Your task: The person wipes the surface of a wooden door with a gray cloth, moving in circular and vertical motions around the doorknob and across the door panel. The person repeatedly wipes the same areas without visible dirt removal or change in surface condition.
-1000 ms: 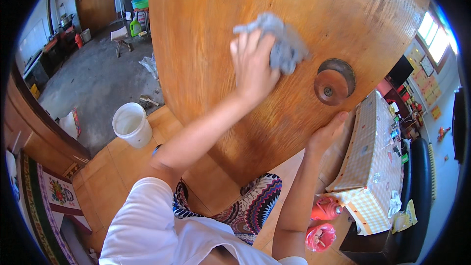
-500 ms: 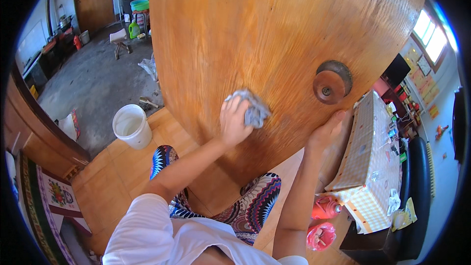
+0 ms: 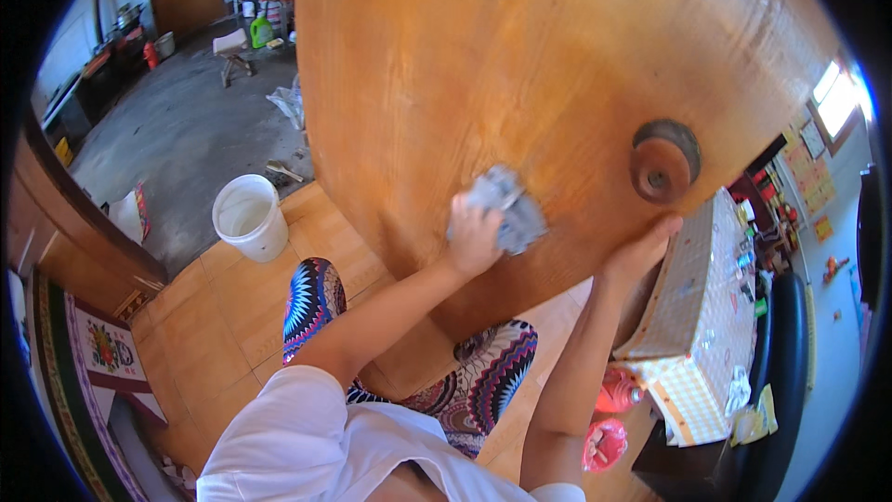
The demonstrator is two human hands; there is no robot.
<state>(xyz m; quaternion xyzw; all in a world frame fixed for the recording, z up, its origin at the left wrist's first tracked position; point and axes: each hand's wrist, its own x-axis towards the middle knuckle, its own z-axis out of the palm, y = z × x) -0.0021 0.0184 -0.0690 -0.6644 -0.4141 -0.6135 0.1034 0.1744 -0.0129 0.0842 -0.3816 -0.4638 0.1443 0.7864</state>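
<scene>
Cloth (image 3: pixel 511 209) sits lower on door (image 3: pixel 520 56) than earlier, grasped by left hand (image 3: pixel 474 240); right hand (image 3: pixel 639 253) at edge, grip unclear; bucket (image 3: pixel 262 234) on tiles (image 3: pixel 228 311).

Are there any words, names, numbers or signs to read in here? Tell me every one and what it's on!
None that I can read.
Wooden door and grey cloth: no writing seen.
Flower-patterned panel on the left: small marks near the flowers, too blurred.
Green bottle: too small to tell.
Yellowish wall posters on the right: too small and blurred.
</scene>
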